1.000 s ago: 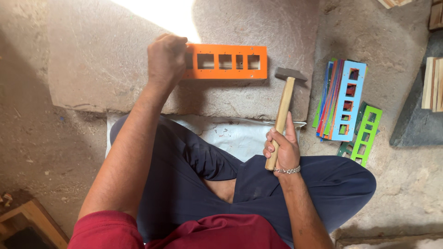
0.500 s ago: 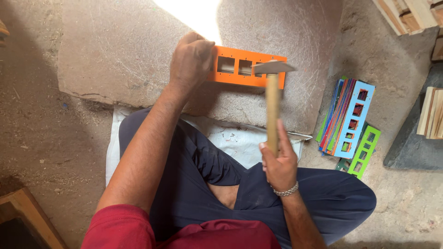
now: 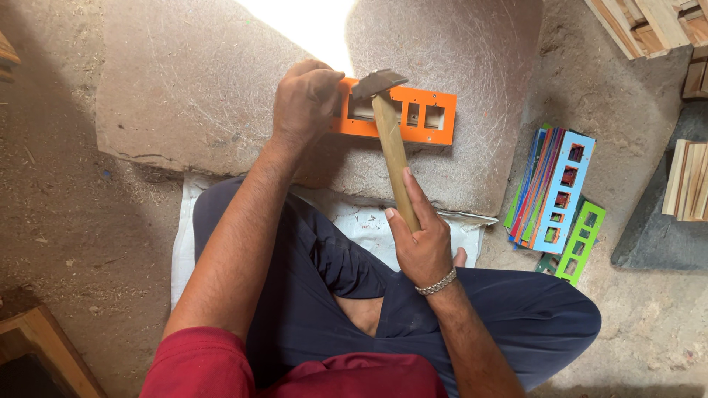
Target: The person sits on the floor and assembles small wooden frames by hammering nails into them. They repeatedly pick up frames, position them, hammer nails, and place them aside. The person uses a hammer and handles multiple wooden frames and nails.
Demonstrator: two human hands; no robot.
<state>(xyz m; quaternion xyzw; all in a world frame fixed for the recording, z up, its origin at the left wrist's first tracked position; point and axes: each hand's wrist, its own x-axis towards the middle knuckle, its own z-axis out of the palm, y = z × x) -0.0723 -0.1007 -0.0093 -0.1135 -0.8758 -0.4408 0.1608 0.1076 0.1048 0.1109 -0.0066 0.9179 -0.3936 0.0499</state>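
An orange rectangular frame (image 3: pixel 424 118) with several square cut-outs lies on a flat stone slab (image 3: pixel 184 81). My left hand (image 3: pixel 304 99) is closed over the frame's left end and pins it to the stone. My right hand (image 3: pixel 420 239) grips the lower end of a wooden hammer handle (image 3: pixel 392 155). The steel hammer head (image 3: pixel 377 82) is over the frame's left part, just beside my left fingers. I sit cross-legged in dark blue trousers behind the slab.
A stack of coloured frames topped by a light blue one (image 3: pixel 564 188) leans on the ground to the right, with a green frame (image 3: pixel 582 243) beside it. Wooden slats (image 3: pixel 686 180) lie at the right edge, more (image 3: pixel 649 22) at top right. A white sheet (image 3: pixel 361 221) lies under my legs.
The hammer has swung left and down, from beside the frame's right end to over its left part. My left hand has kept its hold on the frame.
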